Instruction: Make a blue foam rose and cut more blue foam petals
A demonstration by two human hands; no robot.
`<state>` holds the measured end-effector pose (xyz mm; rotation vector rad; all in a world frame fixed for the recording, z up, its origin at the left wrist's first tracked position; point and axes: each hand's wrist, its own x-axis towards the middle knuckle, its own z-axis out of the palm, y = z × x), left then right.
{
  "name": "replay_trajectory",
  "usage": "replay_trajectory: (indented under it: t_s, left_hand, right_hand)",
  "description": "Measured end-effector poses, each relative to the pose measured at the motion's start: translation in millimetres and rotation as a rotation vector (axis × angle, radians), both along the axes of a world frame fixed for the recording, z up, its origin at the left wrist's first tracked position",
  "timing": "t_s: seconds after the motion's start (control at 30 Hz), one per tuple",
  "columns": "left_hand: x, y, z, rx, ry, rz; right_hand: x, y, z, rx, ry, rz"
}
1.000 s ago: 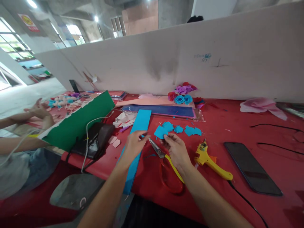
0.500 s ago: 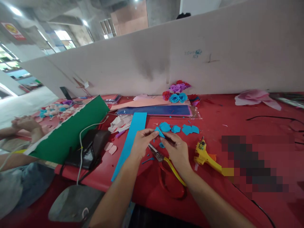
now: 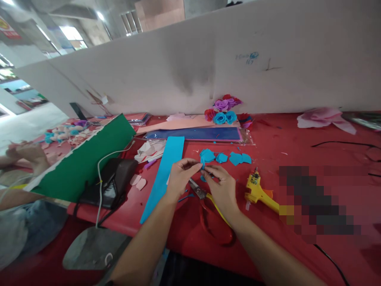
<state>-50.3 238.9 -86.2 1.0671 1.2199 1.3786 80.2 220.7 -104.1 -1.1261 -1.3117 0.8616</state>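
A small blue paper piece [image 3: 203, 163] is pinched between both hands over the red table [image 3: 268, 143]. My left hand [image 3: 182, 176] grips it from the left, fingers closed. From the right, my right hand [image 3: 220, 184] holds it with thumb and fingertips; the fingers partly hide it. Several blue cut petals [image 3: 236, 158] lie just beyond the hands. Pliers [image 3: 199, 190] with red and yellow handles rest below, partly under my right hand. Left of my hands stretches a long blue paper strip [image 3: 162, 178]. A yellow glue gun [image 3: 257, 192] lies to the right.
Paper flowers [image 3: 223, 111] stand by the white partition [image 3: 133, 75]. A green board [image 3: 86, 163] leans at left beside a black bag [image 3: 110, 184] and white cable [image 3: 99, 174]. Another person's hands [image 3: 29, 155] are at far left. Pink paper [image 3: 324, 119] lies at the back right.
The blue piece between my fingers has gone from a visible flat shape to a narrow, mostly hidden one, and my fingertips are closer together. The camera view has shifted slightly.
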Motion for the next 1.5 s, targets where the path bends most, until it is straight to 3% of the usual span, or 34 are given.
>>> replay_trajectory:
  t_s: [0.23,0.43,0.67,0.77,1.03,1.23,1.5]
  left_hand:
    - [-2.5,0.6,-6.9,-0.037,0.044,-0.008]
    - [-1.1,0.5,-5.7,-0.079,0.024,0.019]
    - [1.9,2.6,1.8,-0.148,-0.201,0.062]
    - [1.2,3.0,4.5,-0.172,-0.288,0.061]
    - [-1.3,2.1,2.9,-0.164,-0.372,0.029]
    - [-4.2,5.7,-0.6,-0.134,-0.388,0.028]
    - [2.4,-0.2,5.1,-0.144,-0.33,-0.085]
  right_hand:
    - [0.0,4.3,-3.0,-0.066,0.064,0.003]
    - [-2.2,6.0,-0.8,-0.199,0.26,0.037]
    - [-3.4,6.5,1.6,-0.286,0.58,0.1]
    - [-3.1,7.2,3.4,-0.261,0.66,0.056]
    - [-2.6,3.8,4.5,-0.138,0.506,-0.006]
    - [2.9,5.3,7.6,-0.053,0.439,-0.25]
    - [-2.6,-0.9,7.7,-0.028,0.027,-0.073]
